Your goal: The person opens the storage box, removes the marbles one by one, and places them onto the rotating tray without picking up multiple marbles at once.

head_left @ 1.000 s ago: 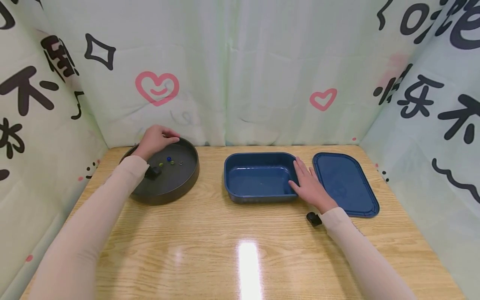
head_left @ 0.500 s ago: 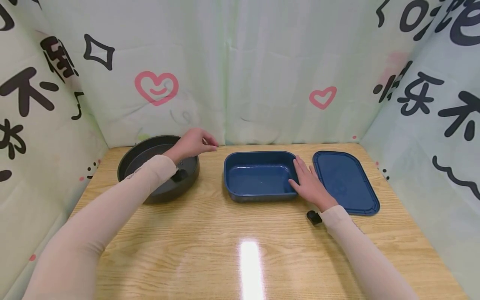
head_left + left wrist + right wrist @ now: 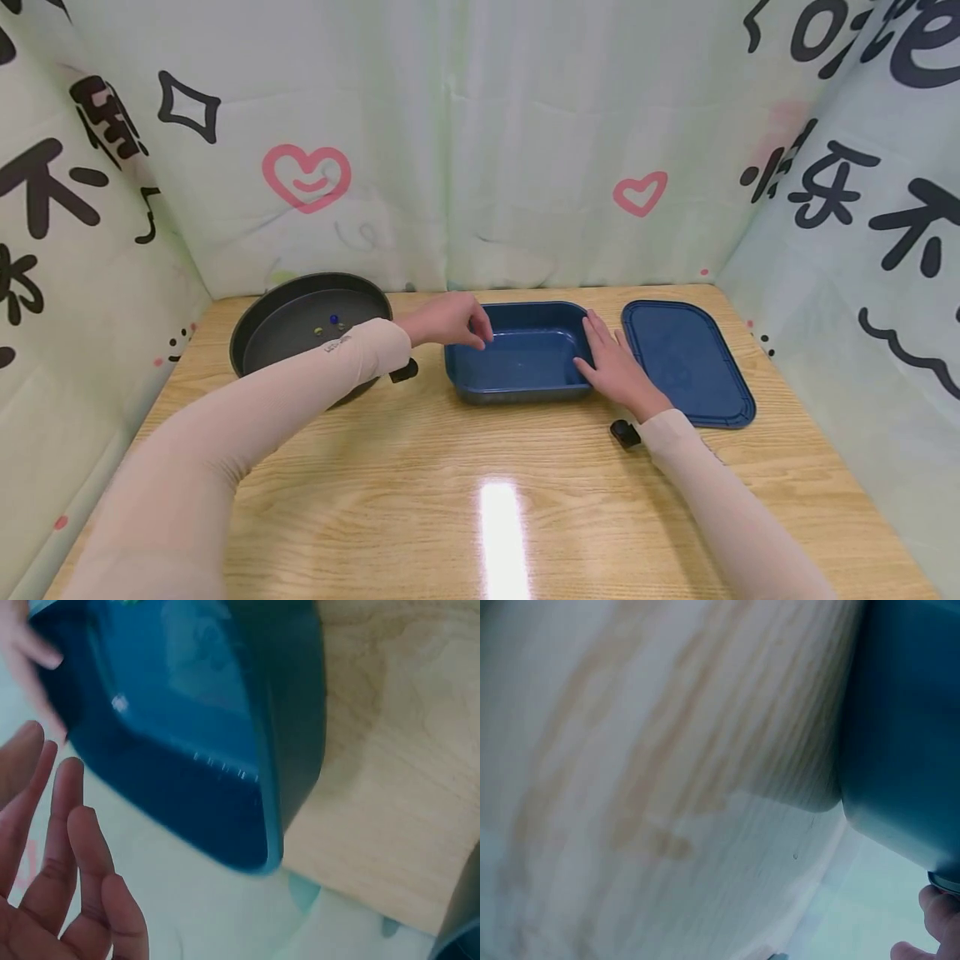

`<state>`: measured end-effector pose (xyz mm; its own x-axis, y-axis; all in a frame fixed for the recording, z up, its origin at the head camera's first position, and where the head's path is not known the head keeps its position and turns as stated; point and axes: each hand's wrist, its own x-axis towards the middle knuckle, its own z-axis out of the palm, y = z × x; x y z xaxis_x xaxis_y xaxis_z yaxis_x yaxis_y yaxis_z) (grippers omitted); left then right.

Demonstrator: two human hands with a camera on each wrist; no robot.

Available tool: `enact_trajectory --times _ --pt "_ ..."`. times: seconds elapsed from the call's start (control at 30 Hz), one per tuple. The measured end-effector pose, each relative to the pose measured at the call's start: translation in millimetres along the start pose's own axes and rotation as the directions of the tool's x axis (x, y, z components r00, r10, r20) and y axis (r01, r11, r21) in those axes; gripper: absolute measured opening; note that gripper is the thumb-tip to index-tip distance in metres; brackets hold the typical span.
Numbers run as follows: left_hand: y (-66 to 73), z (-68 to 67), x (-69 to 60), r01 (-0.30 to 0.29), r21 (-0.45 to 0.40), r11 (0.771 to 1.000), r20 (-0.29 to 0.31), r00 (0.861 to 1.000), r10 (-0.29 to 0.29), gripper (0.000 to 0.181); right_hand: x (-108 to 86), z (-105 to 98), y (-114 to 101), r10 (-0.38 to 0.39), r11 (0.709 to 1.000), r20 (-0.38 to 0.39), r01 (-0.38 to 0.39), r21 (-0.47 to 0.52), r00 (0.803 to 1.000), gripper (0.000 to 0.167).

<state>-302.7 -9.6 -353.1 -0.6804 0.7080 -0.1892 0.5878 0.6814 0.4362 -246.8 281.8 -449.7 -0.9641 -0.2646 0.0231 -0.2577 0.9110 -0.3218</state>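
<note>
My left hand (image 3: 452,319) hovers over the left end of a deep blue rectangular container (image 3: 517,392), its fingers loosely bent. In the left wrist view, thumb and fingers stand apart around the left hand (image 3: 67,877), and I see nothing held between them. A small green thing shows at the top edge inside the blue container (image 3: 180,682). My right hand (image 3: 618,367) rests on the container's right rim with straight fingers, the thumb toward the inside. To the left stands a round dark pan (image 3: 273,333) with several small marbles (image 3: 333,319), one blue, others yellowish.
A flat blue lid (image 3: 690,362) lies on the wooden table (image 3: 390,492) right of the container. A patterned pale curtain (image 3: 525,150) closes off the back and both sides. My left forearm crosses in front of the pan.
My left hand has moved from above the pan rightward to the container, its pinched fingers now parted. My right hand and the container have stayed in place.
</note>
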Motion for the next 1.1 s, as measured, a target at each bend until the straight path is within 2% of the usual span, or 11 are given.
enact_trajectory --times 0.13,0.23,0.3,0.47,0.57,0.77,0.97,1.1 --pt "-0.2 16.3 9.5 -0.062 0.039 0.997 0.074 0.995 0.059 0.016 -0.2 1 0 0.007 1.000 0.011 -0.007 -0.008 1.000 0.073" --pt "-0.5 27.1 16.4 -0.091 0.068 0.993 0.119 0.989 0.083 0.016 -0.2 1 0 0.008 1.000 0.012 -0.008 -0.005 1.000 0.073" --pt "0.0 33.1 19.9 -0.098 0.087 0.991 0.145 0.986 0.084 0.014 -0.1 1 0 0.011 1.000 0.010 -0.011 -0.003 1.000 0.073" --pt "2.1 44.7 24.2 -0.083 0.172 0.982 0.209 0.977 0.046 0.010 0.4 1 0 0.014 1.000 0.007 -0.014 -0.008 1.000 0.073" --pt "3.5 49.1 26.6 -0.096 0.220 0.971 0.240 0.970 0.042 0.011 0.3 1 0 0.014 1.000 0.002 -0.014 -0.002 1.000 0.073" --pt "3.7 57.8 31.1 -0.115 0.279 0.953 0.271 0.962 0.036 0.015 1.0 1 1 0.010 1.000 -0.003 -0.010 -0.003 1.000 0.073" --pt "2.6 62.3 30.7 -0.103 0.325 0.940 0.275 0.961 0.010 0.017 1.8 2 2 0.008 1.000 -0.003 -0.008 -0.008 1.000 0.073" --pt "-1.2 64.5 29.6 -0.083 0.334 0.939 0.272 0.962 -0.011 0.019 1.2 2 2 0.008 1.000 -0.003 -0.008 -0.008 1.000 0.073"
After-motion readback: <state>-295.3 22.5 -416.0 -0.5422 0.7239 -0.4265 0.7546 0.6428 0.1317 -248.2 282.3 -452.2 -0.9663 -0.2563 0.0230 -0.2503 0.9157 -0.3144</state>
